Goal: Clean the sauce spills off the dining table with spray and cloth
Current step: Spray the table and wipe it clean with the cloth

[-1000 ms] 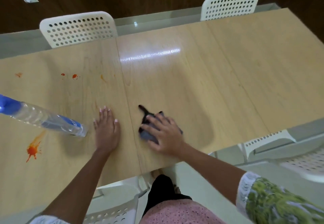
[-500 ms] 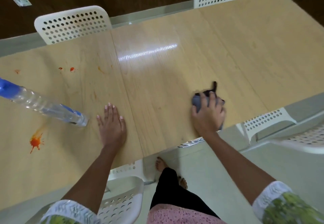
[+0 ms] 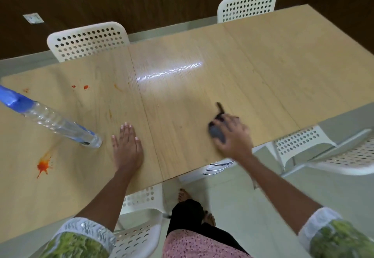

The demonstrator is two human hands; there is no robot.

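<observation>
My right hand [image 3: 234, 136] lies over a bunched dark grey cloth [image 3: 216, 133] and grips it against the wooden table [image 3: 202, 96] near the front edge; it is motion-blurred. A tail of the cloth sticks out beyond my fingers. My left hand [image 3: 127, 146] rests flat on the table, fingers straight, just right of the spray bottle [image 3: 58, 123], which is clear with a blue top. A large red-orange sauce splat [image 3: 43, 165] lies front left. Small red drops [image 3: 86, 87] and faint orange smears [image 3: 118, 88] sit farther back.
White perforated chairs stand around the table: two at the far side [image 3: 87, 39] [image 3: 247, 5], one tucked under the front edge [image 3: 139, 227], and others at the right [image 3: 299, 142]. A dark wood wall runs behind. My feet are on the pale floor.
My right hand swept the cloth from beside my left hand to the right along the front edge, then came back slightly left. My left hand and the bottle stayed put.
</observation>
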